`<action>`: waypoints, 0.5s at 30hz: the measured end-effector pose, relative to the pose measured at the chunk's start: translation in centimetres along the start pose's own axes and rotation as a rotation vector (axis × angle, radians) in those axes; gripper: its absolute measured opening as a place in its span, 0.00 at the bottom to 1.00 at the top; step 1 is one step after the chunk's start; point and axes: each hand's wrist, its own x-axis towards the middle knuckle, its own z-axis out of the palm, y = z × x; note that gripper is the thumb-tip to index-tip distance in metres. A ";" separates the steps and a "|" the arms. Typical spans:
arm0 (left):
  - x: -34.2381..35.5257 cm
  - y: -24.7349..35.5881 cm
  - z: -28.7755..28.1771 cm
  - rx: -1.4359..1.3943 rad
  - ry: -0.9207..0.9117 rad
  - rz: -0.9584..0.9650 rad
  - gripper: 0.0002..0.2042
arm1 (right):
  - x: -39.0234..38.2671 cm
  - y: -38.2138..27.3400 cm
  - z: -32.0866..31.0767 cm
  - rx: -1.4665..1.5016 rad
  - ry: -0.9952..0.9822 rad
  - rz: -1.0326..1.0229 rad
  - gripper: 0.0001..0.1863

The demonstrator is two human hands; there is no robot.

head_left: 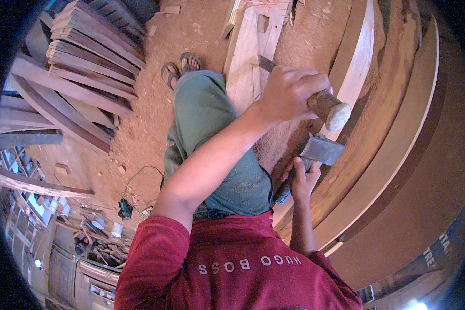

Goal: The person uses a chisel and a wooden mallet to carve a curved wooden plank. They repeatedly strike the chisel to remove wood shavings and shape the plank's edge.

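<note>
My left hand point(290, 93) is closed around a chisel. The chisel's thick wooden handle point(323, 105) sticks out on the right of the fist, and its flat metal blade point(266, 63) points to the upper left, over a pale wooden beam point(244, 70). A rectangular mortise point(263, 23) shows farther along that beam. Below the chisel handle, my right hand point(305, 178) grips a hammer by its handle, close under the block-shaped metal head point(323, 149). The hammer head and the chisel's butt are apart. Whether the blade tip touches the wood is hard to tell.
Long curved planks point(398, 124) lie along the right. Stacked dark curved timbers point(90, 57) stand at the far left. Shavings and sawdust cover the brown floor point(139, 139). A dark corded object point(125, 208) and a white container point(117, 230) lie at the lower left.
</note>
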 end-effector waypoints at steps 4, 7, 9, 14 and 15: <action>0.5 -0.2 -0.4 -0.008 -0.100 -0.091 0.18 | 0.1 -0.9 0.2 -0.019 0.042 -0.061 0.09; 1.3 -0.5 -0.6 -0.021 -0.101 -0.140 0.18 | 0.2 -1.3 0.1 -0.017 0.059 -0.050 0.09; 1.7 -0.8 -0.6 -0.015 -0.074 -0.158 0.18 | 0.2 -1.4 0.1 -0.008 0.051 -0.034 0.09; 1.7 -0.7 -0.6 -0.037 -0.012 -0.146 0.17 | 0.2 -1.1 -0.1 -0.020 0.070 -0.032 0.09; 1.7 -0.6 -0.6 -0.033 -0.016 -0.148 0.17 | 0.3 -1.0 -0.1 -0.025 0.069 -0.028 0.08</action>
